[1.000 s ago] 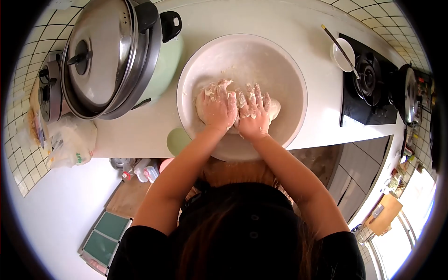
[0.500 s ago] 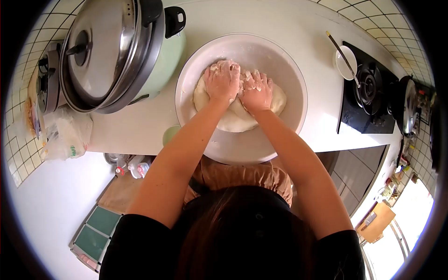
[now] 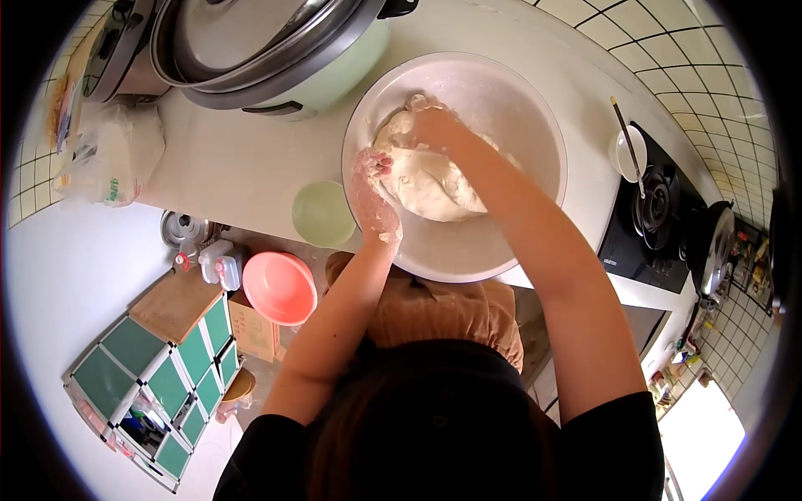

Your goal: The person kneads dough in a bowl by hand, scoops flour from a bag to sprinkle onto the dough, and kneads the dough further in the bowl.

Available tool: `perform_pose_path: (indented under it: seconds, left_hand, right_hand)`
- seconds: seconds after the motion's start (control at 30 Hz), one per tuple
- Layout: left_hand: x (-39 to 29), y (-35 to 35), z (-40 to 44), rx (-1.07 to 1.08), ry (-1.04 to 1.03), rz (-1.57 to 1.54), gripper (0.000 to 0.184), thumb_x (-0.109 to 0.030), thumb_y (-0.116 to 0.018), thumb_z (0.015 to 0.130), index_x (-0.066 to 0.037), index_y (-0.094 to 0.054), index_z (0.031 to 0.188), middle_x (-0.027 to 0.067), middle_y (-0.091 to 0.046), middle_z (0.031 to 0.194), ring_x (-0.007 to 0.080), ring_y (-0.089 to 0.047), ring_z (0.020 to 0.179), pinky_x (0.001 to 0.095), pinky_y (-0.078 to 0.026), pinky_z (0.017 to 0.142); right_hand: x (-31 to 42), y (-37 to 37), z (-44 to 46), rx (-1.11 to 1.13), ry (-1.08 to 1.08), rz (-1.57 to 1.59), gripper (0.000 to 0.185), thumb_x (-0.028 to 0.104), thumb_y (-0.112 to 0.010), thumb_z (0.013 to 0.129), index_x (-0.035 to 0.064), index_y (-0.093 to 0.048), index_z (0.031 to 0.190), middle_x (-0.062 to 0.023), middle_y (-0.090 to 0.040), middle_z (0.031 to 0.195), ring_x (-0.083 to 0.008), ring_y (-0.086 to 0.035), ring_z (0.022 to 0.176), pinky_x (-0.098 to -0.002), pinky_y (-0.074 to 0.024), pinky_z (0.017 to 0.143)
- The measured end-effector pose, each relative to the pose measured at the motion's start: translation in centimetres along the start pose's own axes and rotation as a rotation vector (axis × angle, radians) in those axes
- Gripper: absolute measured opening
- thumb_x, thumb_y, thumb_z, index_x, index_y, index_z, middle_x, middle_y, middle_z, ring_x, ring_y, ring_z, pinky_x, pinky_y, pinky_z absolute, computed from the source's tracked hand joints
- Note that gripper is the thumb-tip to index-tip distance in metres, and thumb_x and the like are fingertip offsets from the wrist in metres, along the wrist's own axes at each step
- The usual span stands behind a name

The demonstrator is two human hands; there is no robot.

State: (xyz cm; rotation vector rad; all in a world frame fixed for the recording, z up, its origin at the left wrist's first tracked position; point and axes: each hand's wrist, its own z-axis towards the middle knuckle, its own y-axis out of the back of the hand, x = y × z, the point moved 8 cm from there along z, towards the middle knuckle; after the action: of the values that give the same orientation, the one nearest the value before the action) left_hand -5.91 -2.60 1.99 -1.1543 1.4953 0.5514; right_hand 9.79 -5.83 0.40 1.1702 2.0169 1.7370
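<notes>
A pale lump of dough (image 3: 434,185) lies in a large, light-coloured bowl (image 3: 522,113) on the counter. My right hand (image 3: 430,127) reaches across the dough to its far left edge. Its fingers are bent down and closed on the dough there, their tips partly hidden. At the left inside of the bowl, my left hand (image 3: 373,194) is turned on its side against the wall, close to the dough's left edge. Its fingers are curled, and whether anything is in them is hidden. Bits of dough stick to both hands.
A pale green bowl (image 3: 323,215) stands at the counter's front edge. Back left is a big lidded pot (image 3: 334,71); a plastic bag (image 3: 113,159) sits farther left. At right, a white bowl with a stick (image 3: 628,156) stands by the black stove (image 3: 639,242). Below is a pink basin (image 3: 280,288).
Both hands were pressing on top of the dough. My left hand has moved down to the bowl's left side; my right hand has crossed to the dough's far left edge. The view has turned.
</notes>
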Motion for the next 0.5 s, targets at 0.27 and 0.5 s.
perform_pose_path:
  seconds: [0.27, 0.5]
  left_hand:
    - [0.1, 1.2, 0.1, -0.016, -0.126, 0.074, 0.035, -0.030, -0.035, 0.096, -0.001, -0.052, 0.109, 0.0097, -0.057, 0.099, 0.0214, -0.055, 0.095, 0.0345, -0.041, 0.090]
    - [-0.9, -1.2, 0.2, 0.146, -0.276, 0.531, 0.036, -0.028, -0.034, 0.097, -0.002, -0.054, 0.113, 0.0136, -0.056, 0.113, 0.0275, -0.053, 0.108, 0.0381, -0.037, 0.098]
  right_hand:
    - [0.0, -0.3, -2.4, 0.137, 0.258, 0.126, 0.051, 0.034, -0.067, 0.073, 0.0108, -0.057, 0.118, -0.0102, -0.055, 0.125, -0.0256, -0.047, 0.122, -0.0414, -0.0369, 0.101]
    - [-6.1, 4.7, -14.5, 0.035, 0.333, 0.140, 0.031, 0.013, -0.063, 0.072, 0.0097, -0.065, 0.103, -0.0115, -0.057, 0.117, -0.0306, -0.048, 0.118, -0.0413, -0.0379, 0.102]
